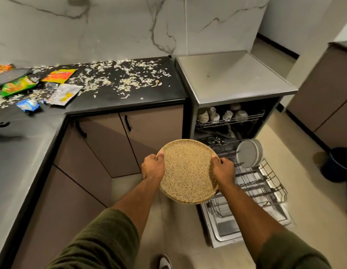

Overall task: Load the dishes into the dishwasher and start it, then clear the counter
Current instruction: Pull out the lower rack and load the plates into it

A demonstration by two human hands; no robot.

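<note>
Speckled tan plate (188,169) gripped at opposite rims by left hand (153,166) and right hand (224,168).

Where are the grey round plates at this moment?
In the head view, the grey round plates stand on edge at the back right of the pulled-out lower rack, right of the tan speckled plate.

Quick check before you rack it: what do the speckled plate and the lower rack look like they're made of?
Speckled plate: likely glazed stoneware or melamine; matte tan surface with fine speckle and a thin raised rim, no shine to settle it. Lower rack: metal wire, probably coated; thin dark tines and grid.
</note>
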